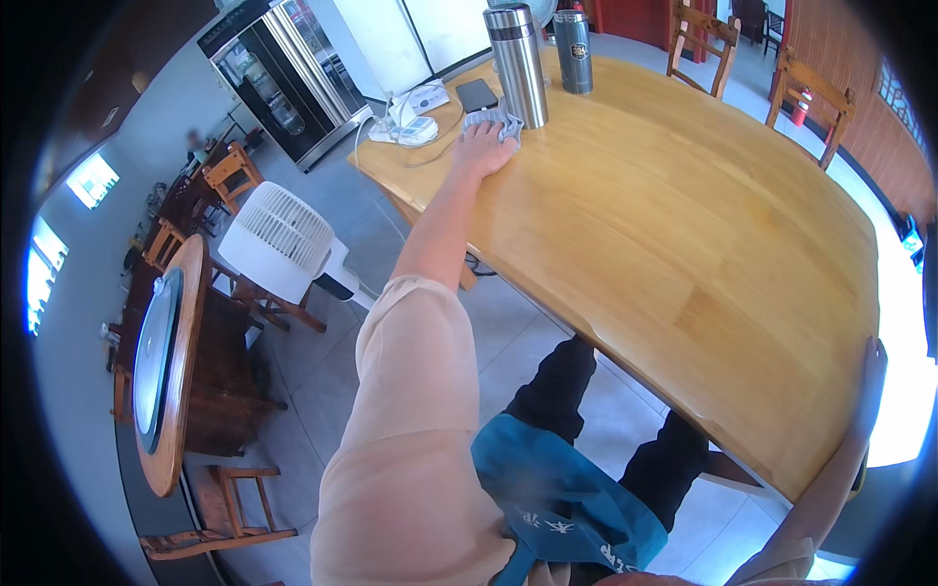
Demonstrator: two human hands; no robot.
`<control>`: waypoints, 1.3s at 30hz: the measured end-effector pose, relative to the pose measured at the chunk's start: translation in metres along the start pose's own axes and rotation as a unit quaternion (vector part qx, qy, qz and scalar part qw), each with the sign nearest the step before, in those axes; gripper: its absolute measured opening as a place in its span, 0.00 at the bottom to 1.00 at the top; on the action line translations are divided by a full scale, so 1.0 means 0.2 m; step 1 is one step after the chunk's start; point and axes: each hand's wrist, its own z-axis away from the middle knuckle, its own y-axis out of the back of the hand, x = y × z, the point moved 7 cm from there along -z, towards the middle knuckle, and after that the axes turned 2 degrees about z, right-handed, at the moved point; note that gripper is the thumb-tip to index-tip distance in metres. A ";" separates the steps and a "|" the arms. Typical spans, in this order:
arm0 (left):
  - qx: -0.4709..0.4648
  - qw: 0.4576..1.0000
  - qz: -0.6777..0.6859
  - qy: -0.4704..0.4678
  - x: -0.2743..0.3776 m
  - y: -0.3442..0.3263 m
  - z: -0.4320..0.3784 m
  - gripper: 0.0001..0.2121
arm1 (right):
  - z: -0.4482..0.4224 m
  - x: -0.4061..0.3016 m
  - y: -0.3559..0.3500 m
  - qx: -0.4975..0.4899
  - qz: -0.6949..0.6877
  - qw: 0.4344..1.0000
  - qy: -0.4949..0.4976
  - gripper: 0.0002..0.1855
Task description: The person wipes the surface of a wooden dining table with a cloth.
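Note:
My left hand (485, 150) is stretched to the far left part of a wooden table (689, 212), palm down on a crumpled grey-blue cloth (506, 123). The cloth touches the tabletop beside the base of a tall stainless steel flask (519, 69). Behind the cloth lies a dark phone (476, 95). A grey metal tumbler (574, 55) stands right of the flask. My right hand (873, 373) rests along the table's right edge; its fingers are partly hidden, so its hold is unclear.
A white power strip (404, 130), cables and a tissue pack (429, 97) lie at the table's left corner. A white fan (282, 238) stands left of the table. Wooden chairs (813, 95) stand beyond it. A round table (187, 381) is at far left.

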 end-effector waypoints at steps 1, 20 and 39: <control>-0.002 1.000 0.001 0.002 -0.01 0.00 0.03 0.29 | 0.07 -0.10 -0.01 0.004 0.015 0.999 0.037 0.28; -0.022 0.995 0.013 -0.099 0.08 0.10 0.55 0.31 | 0.08 -0.03 -0.06 -0.001 -0.100 0.993 -0.057 0.34; -0.017 0.997 -0.010 0.079 -0.50 0.11 0.40 0.30 | 0.01 0.10 -0.01 0.021 -0.067 0.995 -0.072 0.34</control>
